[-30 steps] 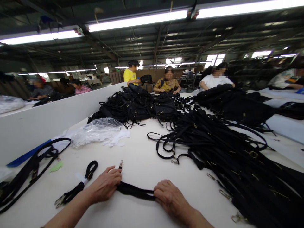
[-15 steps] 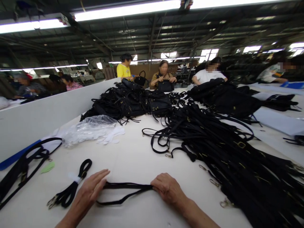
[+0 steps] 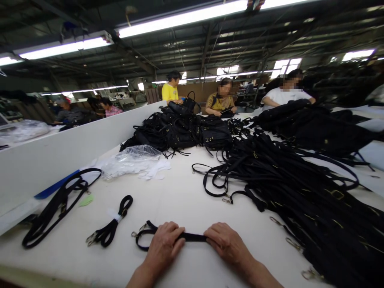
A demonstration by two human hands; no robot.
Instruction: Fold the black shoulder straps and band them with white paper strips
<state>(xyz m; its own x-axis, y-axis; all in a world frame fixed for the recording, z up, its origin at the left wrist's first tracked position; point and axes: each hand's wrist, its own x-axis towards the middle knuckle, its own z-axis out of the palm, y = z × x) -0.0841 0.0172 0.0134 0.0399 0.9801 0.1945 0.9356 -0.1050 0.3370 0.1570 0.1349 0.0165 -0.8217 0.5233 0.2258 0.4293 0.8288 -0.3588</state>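
Item: black strap, folded, laid flat on the white table at its near edge, left of the strap pile. Judged light, limp and slightly slick; best taken near its folded ends, clear of the metal clip. It is pinned at one end beneath the curled fingers of the left hand and at the other beneath those of the right hand. The pinched lengths are hidden, and the fold count is probably two.
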